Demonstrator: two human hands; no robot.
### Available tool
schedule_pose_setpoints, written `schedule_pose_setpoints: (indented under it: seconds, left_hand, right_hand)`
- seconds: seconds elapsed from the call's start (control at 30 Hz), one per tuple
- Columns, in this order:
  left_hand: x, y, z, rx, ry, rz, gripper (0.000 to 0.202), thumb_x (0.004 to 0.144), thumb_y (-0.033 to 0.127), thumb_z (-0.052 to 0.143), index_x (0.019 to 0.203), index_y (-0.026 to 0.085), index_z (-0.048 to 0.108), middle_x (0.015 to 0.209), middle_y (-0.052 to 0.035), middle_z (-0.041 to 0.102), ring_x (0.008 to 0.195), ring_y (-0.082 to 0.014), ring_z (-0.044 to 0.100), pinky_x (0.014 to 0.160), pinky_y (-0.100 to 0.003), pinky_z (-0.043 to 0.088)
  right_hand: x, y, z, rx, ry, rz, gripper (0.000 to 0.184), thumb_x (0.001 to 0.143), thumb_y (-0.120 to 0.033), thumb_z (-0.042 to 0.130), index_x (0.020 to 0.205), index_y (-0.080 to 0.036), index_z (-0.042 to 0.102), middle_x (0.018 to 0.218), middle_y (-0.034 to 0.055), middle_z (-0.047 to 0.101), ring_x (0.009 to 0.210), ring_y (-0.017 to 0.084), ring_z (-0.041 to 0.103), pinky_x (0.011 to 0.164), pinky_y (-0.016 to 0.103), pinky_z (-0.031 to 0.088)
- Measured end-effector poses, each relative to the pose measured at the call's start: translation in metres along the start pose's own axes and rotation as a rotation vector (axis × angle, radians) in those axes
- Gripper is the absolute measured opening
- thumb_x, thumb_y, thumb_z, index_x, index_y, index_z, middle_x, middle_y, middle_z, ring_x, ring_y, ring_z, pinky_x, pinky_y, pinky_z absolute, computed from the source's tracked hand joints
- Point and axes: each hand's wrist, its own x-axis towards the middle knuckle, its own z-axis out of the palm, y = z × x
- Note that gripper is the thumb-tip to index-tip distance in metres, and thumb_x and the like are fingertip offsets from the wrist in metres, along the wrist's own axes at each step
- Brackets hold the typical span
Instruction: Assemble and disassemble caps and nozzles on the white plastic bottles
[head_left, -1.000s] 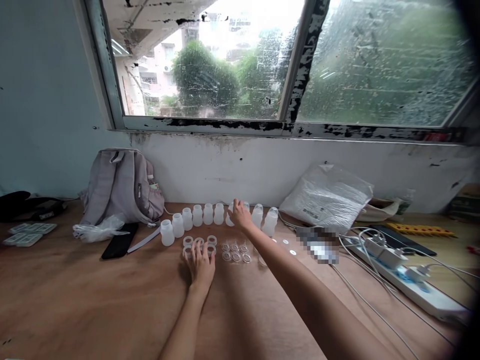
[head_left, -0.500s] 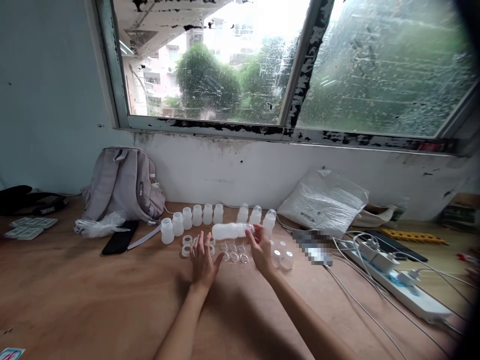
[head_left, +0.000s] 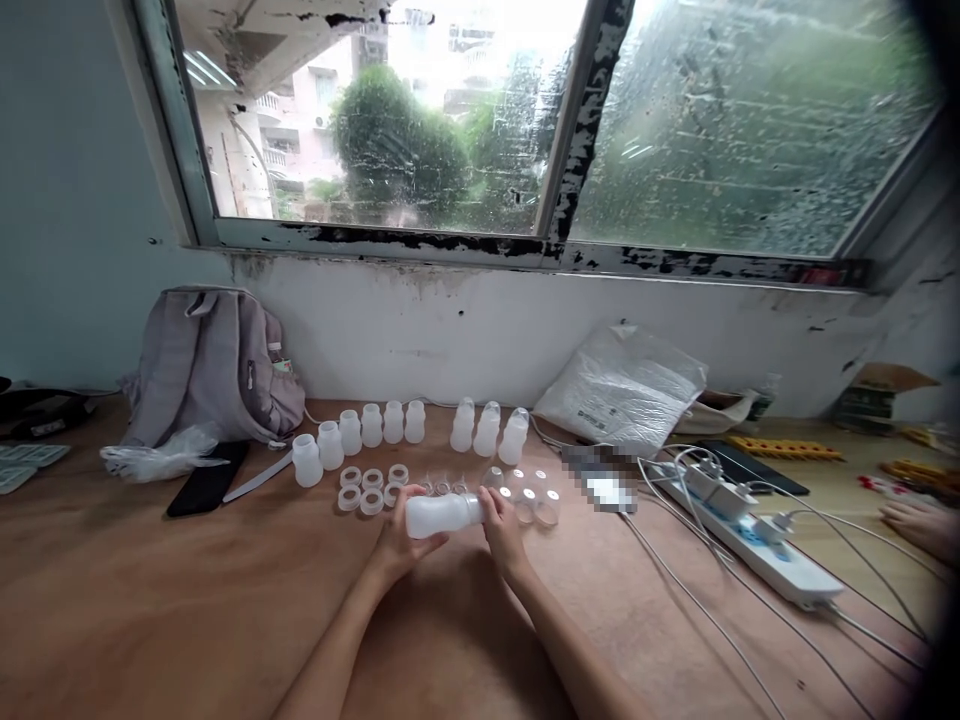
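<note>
A frosted white baby bottle (head_left: 441, 515) lies sideways between my two hands, above the front of the table. Around its base end, my left hand (head_left: 405, 530) is closed. My right hand (head_left: 501, 525) grips its other end at the neck, and the fingers hide the top there. Behind the hands several white rings (head_left: 371, 478) lie in rows to the left. Clear teat-like pieces (head_left: 442, 485) sit in the middle, partly hidden by the bottle. Clear caps (head_left: 529, 497) stand just right of my right hand.
Several open bottles (head_left: 350, 433) and three capped bottles (head_left: 487, 430) stand along the back. A backpack (head_left: 202, 365), a plastic bag (head_left: 161, 455) and a black phone-like slab (head_left: 206, 480) are left. Right are a silver bag (head_left: 622, 390), a power strip (head_left: 750, 540) and another person's hand (head_left: 922, 525).
The bottle has come down and nearer to me. My left hand, spread over the rings before, now holds its base end. The view has shifted to the right.
</note>
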Motion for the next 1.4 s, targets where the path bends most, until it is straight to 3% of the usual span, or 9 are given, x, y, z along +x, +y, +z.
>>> schedule_pose_setpoints:
  seconds: [0.17,0.33,0.53,0.67,0.8,0.93,1.07,1.23,1.4]
  left_hand:
    - [-0.003,0.009,0.003,-0.354,-0.111,-0.182,0.044,0.069,0.045,0.055,0.101,0.018,0.040,0.070,0.0028,0.052,0.042,-0.0052,0.044,0.035,-0.017,0.034]
    - [0.000,0.010,0.001,-0.377,0.030,-0.199,0.030,0.068,0.043,0.057,0.071,0.016,0.045,0.056,0.0055,0.047,0.041,-0.0055,0.040,0.035,-0.017,0.028]
    - [0.001,0.006,0.001,-0.472,0.093,-0.271,0.032,0.071,0.044,0.052,0.059,0.015,0.046,0.045,0.0057,0.041,0.037,-0.0050,0.033,0.037,-0.018,0.024]
    - [0.003,-0.002,0.003,-0.614,0.176,-0.397,0.034,0.070,0.048,0.050,0.061,0.016,0.046,0.042,0.0058,0.040,0.035,-0.0048,0.031,0.035,-0.017,0.019]
    - [0.007,-0.008,-0.002,-0.797,0.326,-0.459,0.038,0.069,0.054,0.047,0.064,0.017,0.045,0.041,0.0072,0.038,0.032,-0.0036,0.026,0.034,-0.017,0.017]
    - [0.011,-0.012,-0.009,-0.884,0.403,-0.454,0.041,0.066,0.057,0.049,0.065,0.017,0.044,0.041,0.0086,0.036,0.030,-0.0020,0.021,0.033,-0.016,0.015]
    - [0.012,-0.015,-0.011,-0.928,0.410,-0.492,0.043,0.064,0.059,0.050,0.064,0.017,0.045,0.042,0.0088,0.036,0.030,-0.0011,0.021,0.032,-0.016,0.012]
    - [0.012,-0.016,-0.010,-0.916,0.400,-0.479,0.045,0.062,0.061,0.052,0.064,0.017,0.045,0.043,0.0086,0.037,0.031,-0.0007,0.023,0.033,-0.016,0.015]
    - [0.012,-0.018,-0.008,-0.884,0.422,-0.512,0.047,0.060,0.062,0.053,0.069,0.017,0.048,0.045,0.0081,0.040,0.032,-0.0010,0.025,0.034,-0.016,0.014]
  right_hand:
    - [0.001,-0.004,-0.003,0.003,-0.029,0.034,0.037,0.077,-0.048,0.042,0.053,-0.019,0.041,0.048,-0.0040,0.038,0.045,0.010,0.036,0.041,0.021,0.028]
    - [-0.002,-0.002,0.005,0.151,-0.217,0.229,0.039,0.077,-0.049,0.040,0.053,-0.018,0.042,0.043,-0.0047,0.035,0.037,0.009,0.031,0.036,0.021,0.023]
    - [-0.010,-0.010,0.003,-0.074,-0.036,-0.101,0.037,0.082,-0.037,0.036,0.049,-0.019,0.034,0.046,-0.0048,0.032,0.043,0.009,0.031,0.042,0.021,0.021]
    - [-0.009,-0.017,-0.008,-0.231,0.050,-0.311,0.032,0.083,-0.033,0.035,0.054,-0.019,0.040,0.047,-0.0055,0.032,0.043,0.008,0.033,0.045,0.022,0.025]
    - [0.003,-0.016,-0.021,-0.247,0.242,-0.229,0.022,0.079,-0.038,0.045,0.078,-0.017,0.052,0.055,-0.0037,0.045,0.047,0.010,0.041,0.049,0.022,0.034]
    - [0.015,-0.010,-0.030,-0.214,0.281,-0.156,0.030,0.075,-0.044,0.050,0.085,-0.016,0.054,0.064,0.0001,0.052,0.051,0.011,0.046,0.052,0.024,0.039]
    - [0.019,-0.011,-0.038,-0.219,0.148,-0.180,0.029,0.076,-0.043,0.049,0.089,-0.017,0.054,0.075,0.0030,0.056,0.053,0.011,0.048,0.053,0.024,0.041]
    - [0.019,-0.018,-0.049,-0.444,-0.322,-0.250,0.020,0.073,-0.039,0.051,0.080,-0.020,0.054,0.079,0.0013,0.055,0.056,0.012,0.048,0.056,0.025,0.039]
    - [0.022,-0.012,-0.061,-0.669,-0.317,-0.175,0.025,0.067,-0.045,0.054,0.073,-0.021,0.052,0.077,0.0013,0.054,0.065,0.015,0.051,0.056,0.024,0.036]
